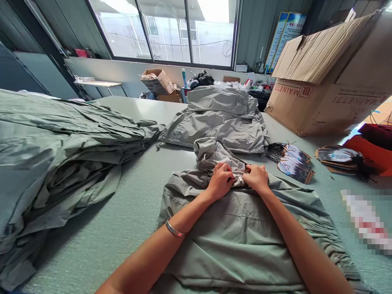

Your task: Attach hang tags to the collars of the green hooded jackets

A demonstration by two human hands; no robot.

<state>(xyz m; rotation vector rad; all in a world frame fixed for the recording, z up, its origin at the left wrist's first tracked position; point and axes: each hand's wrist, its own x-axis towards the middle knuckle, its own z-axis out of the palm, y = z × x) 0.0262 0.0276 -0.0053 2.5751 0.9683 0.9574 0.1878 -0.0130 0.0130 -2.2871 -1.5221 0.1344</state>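
A grey-green hooded jacket (239, 228) lies spread in front of me, with its hood (206, 153) bunched at the far end. Both my hands are at its neck opening, close together but apart. My left hand (221, 179), fingers curled and pinched, grips the fabric on the left of the neck. Opposite it, my right hand (256, 177) is closed on the neck edge, thumb pointing inward. A small pale label (241, 166) shows just beyond the fingers. Between the hands lies a small whitish piece whose kind I cannot make out.
Folded grey garments (217, 118) lie beyond the jacket on the table (137, 196). A large garment pile (67, 143) covers the left side. Two bunches of corded hang tags (295, 163) lie right, near a big cardboard box (330, 102) and orange-red cloth (367, 145).
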